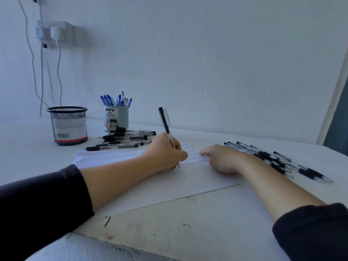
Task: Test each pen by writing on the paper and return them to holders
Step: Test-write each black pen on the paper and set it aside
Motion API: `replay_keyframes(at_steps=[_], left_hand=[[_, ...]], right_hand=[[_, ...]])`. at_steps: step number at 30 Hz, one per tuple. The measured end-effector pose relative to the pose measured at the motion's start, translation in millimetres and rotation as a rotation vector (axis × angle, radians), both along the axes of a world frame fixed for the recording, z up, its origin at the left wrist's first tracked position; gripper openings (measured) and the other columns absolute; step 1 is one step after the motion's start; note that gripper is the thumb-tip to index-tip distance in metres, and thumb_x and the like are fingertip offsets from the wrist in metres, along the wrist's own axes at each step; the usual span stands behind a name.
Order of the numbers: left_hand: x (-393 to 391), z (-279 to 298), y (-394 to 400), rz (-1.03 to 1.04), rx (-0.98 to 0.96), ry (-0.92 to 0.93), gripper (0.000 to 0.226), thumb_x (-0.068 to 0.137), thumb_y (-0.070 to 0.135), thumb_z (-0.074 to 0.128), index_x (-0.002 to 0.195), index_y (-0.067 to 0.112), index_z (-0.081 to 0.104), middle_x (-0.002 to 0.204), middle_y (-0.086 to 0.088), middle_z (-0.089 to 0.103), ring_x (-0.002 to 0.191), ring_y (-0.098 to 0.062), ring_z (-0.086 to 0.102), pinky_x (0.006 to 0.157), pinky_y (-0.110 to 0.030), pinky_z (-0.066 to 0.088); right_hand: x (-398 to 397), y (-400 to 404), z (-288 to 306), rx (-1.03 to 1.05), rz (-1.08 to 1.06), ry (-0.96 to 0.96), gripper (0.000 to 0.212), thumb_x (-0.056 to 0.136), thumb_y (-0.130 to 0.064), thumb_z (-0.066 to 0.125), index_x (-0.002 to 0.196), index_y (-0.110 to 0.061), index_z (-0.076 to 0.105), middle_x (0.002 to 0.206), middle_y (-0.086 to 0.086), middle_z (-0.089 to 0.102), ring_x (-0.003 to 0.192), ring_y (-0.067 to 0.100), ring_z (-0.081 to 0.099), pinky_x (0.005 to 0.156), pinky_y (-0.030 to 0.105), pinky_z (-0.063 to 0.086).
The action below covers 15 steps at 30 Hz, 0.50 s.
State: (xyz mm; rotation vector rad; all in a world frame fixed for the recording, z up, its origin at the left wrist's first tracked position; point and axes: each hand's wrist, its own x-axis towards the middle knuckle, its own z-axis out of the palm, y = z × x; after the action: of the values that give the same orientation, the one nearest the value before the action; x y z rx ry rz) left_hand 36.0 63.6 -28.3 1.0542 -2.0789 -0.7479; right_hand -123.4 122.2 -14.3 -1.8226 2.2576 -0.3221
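On the far left of a white counter (pixel 28 147) stands a black wire-mesh holder (pixel 68 125), with no pens showing above its rim. Just to its right, a pale green holder (pixel 116 117) labelled as a desk organizer is packed with blue pens (pixel 115 100) standing upright. In front of that holder lies a pile of black pens (pixel 124 138), flat on the counter and touching the far edge of a sheet of paper (pixel 169 187). Rows of small written marks cover the far part of the sheet. The left hand (pixel 165 152) rests on the paper, its fingers curled tightly around a clear-barrelled black pen (pixel 166 127) whose tip touches the sheet. To the right, the right hand (pixel 220 159) lies on the paper's right edge, fingers loosely bent and holding nothing. Beside that forearm, a second group of black pens (pixel 273 159) lies spread on the counter. Both arms wear dark sleeves (pixel 37 200).
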Motion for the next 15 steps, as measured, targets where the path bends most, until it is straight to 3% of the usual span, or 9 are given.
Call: replay_keyframes(at_steps=[5,10,13,15], left_hand=[[0.0,0.3,-0.6,0.007,0.018,0.016,0.022,0.074,0.008,0.059,0.053,0.011,0.056,0.045,-0.001,0.056,0.037,-0.007,0.043,0.043,-0.014,0.036],[7.7,12.3,-3.6,-0.031,0.27,0.46,0.032,0.091,0.017,0.048,0.061,0.009,0.051,0.054,-0.006,0.054,0.046,-0.014,0.039,0.043,-0.021,0.03],[11.9,19.1,-8.5,0.055,0.299,0.544,0.025,0.091,0.013,0.043,0.068,0.008,0.051,0.068,-0.005,0.053,0.061,-0.015,0.046,0.056,-0.026,0.039],[14.4,20.8,-11.7,0.089,0.302,0.554,0.015,0.091,0.006,0.043,0.078,0.008,0.051,0.068,-0.006,0.053,0.056,-0.016,0.046,0.051,-0.025,0.039]], right_hand=[[-0.8,-1.6,-0.8,0.011,0.0,0.015,0.045,0.095,-0.001,0.034,0.132,-0.02,0.052,0.139,0.005,0.049,0.125,0.023,0.047,0.101,0.03,0.036],[-1.7,-2.4,-0.9,0.02,0.013,0.03,0.044,0.097,-0.005,0.034,0.135,-0.021,0.048,0.143,0.001,0.045,0.128,0.02,0.044,0.1,0.027,0.034],[-1.4,-2.1,-0.5,0.018,0.011,0.033,0.044,0.097,-0.004,0.033,0.134,-0.02,0.05,0.142,0.001,0.046,0.126,0.021,0.045,0.099,0.027,0.035],[-1.3,-1.8,-0.2,0.016,0.007,0.033,0.043,0.098,-0.006,0.033,0.135,-0.022,0.049,0.142,0.001,0.045,0.126,0.021,0.045,0.098,0.026,0.035]])
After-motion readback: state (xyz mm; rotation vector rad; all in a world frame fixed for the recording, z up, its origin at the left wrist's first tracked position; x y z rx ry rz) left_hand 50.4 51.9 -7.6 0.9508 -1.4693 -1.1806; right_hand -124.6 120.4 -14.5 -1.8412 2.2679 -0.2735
